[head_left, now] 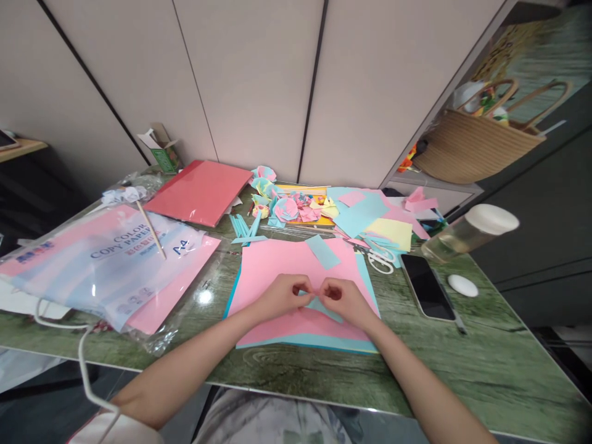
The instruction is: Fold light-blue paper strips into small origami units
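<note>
My left hand (287, 296) and my right hand (345, 299) meet over a stack of pink paper (263, 265) with blue sheets under it. Thumb and fingers of each are pinched together, and their tips almost touch. Between them is something small and pinkish that I cannot make out. A light blue piece of paper (330, 311) shows below the fingertips. Beyond my hands, a light blue rectangle (322, 251) lies on the pink sheet.
Folded paper flowers (287, 209), blue strips (245, 228) and white-handled scissors (382, 261) lie behind the stack. A phone (428, 288), a white oval object (463, 285) and a bottle (467, 233) are on the right. A bag of A4 paper (106, 259) and a red pack (201, 192) are left.
</note>
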`<state>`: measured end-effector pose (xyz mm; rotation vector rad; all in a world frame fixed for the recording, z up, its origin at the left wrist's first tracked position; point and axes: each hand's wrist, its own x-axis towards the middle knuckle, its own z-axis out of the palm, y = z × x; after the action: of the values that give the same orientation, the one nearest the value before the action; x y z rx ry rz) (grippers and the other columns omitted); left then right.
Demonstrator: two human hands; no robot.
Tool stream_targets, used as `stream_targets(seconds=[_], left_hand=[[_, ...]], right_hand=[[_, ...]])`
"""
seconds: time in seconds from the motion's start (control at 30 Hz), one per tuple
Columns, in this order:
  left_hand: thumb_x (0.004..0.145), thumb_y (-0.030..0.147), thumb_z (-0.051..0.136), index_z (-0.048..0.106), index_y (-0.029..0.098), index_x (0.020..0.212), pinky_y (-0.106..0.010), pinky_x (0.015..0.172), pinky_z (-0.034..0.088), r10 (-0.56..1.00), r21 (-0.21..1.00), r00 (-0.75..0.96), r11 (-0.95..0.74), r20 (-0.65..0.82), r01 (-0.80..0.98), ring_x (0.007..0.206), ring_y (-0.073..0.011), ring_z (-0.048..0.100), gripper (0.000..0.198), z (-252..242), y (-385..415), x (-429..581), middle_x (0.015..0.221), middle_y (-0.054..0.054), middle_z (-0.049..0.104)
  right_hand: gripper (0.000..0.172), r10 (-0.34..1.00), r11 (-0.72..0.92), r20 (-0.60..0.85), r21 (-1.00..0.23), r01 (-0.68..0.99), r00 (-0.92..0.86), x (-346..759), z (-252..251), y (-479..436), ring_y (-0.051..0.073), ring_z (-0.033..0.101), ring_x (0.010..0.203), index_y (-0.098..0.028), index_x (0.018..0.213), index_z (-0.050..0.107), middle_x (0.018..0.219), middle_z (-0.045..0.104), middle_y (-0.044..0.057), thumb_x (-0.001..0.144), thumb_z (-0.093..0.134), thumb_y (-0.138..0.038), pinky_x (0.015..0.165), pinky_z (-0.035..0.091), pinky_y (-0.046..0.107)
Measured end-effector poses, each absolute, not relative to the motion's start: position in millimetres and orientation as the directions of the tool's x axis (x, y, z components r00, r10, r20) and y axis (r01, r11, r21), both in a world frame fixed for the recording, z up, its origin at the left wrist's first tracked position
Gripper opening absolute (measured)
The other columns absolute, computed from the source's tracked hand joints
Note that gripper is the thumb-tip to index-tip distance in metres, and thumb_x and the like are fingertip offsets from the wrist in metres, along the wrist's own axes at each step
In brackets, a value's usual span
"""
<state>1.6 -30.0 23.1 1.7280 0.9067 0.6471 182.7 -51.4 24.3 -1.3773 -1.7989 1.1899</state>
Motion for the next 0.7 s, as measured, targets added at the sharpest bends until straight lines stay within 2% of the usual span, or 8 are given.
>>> stream_targets(seconds=[0.3, 0.4, 0.47, 0.57, 0.63, 0.7], left_hand=[[0.073, 0.025, 0.050, 0.051, 0.015, 0.068, -0.020, 0.051, 0.038, 0.870, 0.969, 0.492, -0.144, 0.027, 0.202, 0.051, -0.0073, 0.050, 0.011, 34.5, -7.1, -24.3, 0.063, 0.003, 0.051], [0.074, 0.028, 0.052, 0.051, 0.015, 0.070, -0.020, 0.050, 0.038, 0.898, 0.988, 0.439, -0.077, 0.012, 0.131, 0.050, -0.0075, 0.050, 0.014, 36.7, -4.3, -28.0, 0.061, 0.003, 0.050], [0.073, 0.031, 0.054, 0.051, 0.015, 0.071, -0.020, 0.050, 0.039, 0.900, 0.997, 0.436, -0.022, -0.010, 0.069, 0.051, -0.0081, 0.050, 0.016, 36.8, -5.2, -26.9, 0.059, 0.003, 0.051], [0.072, 0.033, 0.055, 0.052, 0.015, 0.071, -0.020, 0.051, 0.038, 0.897, 1.000, 0.441, 0.020, -0.022, 0.008, 0.051, -0.0081, 0.050, 0.019, 35.3, -8.3, -23.1, 0.059, 0.003, 0.051], [0.072, 0.034, 0.056, 0.053, 0.014, 0.071, -0.020, 0.052, 0.038, 0.898, 0.999, 0.440, 0.031, -0.025, -0.007, 0.052, -0.0083, 0.050, 0.020, 34.0, -10.1, -21.0, 0.059, 0.002, 0.052], [0.072, 0.034, 0.055, 0.053, 0.014, 0.072, -0.021, 0.054, 0.038, 0.892, 0.999, 0.451, 0.040, -0.035, -0.003, 0.055, -0.0093, 0.051, 0.020, 33.1, -11.1, -19.9, 0.061, 0.002, 0.053]], right_hand=[[0.008, 0.966, 0.005, -0.091, -0.928, 0.374, -0.241, 221.7, 21.8, -32.6, 0.008, 0.046, 0.049, -0.016, 0.059, 0.051, 0.052, 0.051, -0.004, 0.059, 0.048, -0.009, 0.047, 0.033, 0.019], [0.005, 0.974, -0.002, -0.073, -0.949, 0.316, -0.213, 224.8, 24.8, -30.4, 0.009, 0.049, 0.051, -0.016, 0.066, 0.052, 0.057, 0.054, -0.002, 0.069, 0.048, -0.017, 0.051, 0.038, 0.021], [0.012, 0.974, 0.000, -0.058, -0.966, 0.258, -0.218, 220.9, 27.4, -31.8, 0.011, 0.053, 0.055, -0.016, 0.075, 0.053, 0.064, 0.057, 0.000, 0.076, 0.046, -0.025, 0.055, 0.041, 0.024], [0.018, 0.966, -0.001, -0.031, -0.993, 0.119, -0.255, 210.9, 29.3, -36.5, 0.014, 0.058, 0.061, -0.017, 0.086, 0.054, 0.071, 0.060, 0.002, 0.078, 0.049, -0.032, 0.062, 0.044, 0.027], [0.019, 0.963, -0.003, -0.017, -0.999, 0.050, -0.270, 205.7, 28.7, -39.2, 0.014, 0.059, 0.061, -0.017, 0.084, 0.055, 0.072, 0.061, 0.003, 0.077, 0.052, -0.033, 0.063, 0.044, 0.028], [0.018, 0.969, -0.004, -0.017, -0.999, 0.053, -0.246, 203.5, 27.0, -40.5, 0.013, 0.058, 0.060, -0.016, 0.077, 0.056, 0.068, 0.061, 0.002, 0.075, 0.054, -0.034, 0.062, 0.044, 0.027]])
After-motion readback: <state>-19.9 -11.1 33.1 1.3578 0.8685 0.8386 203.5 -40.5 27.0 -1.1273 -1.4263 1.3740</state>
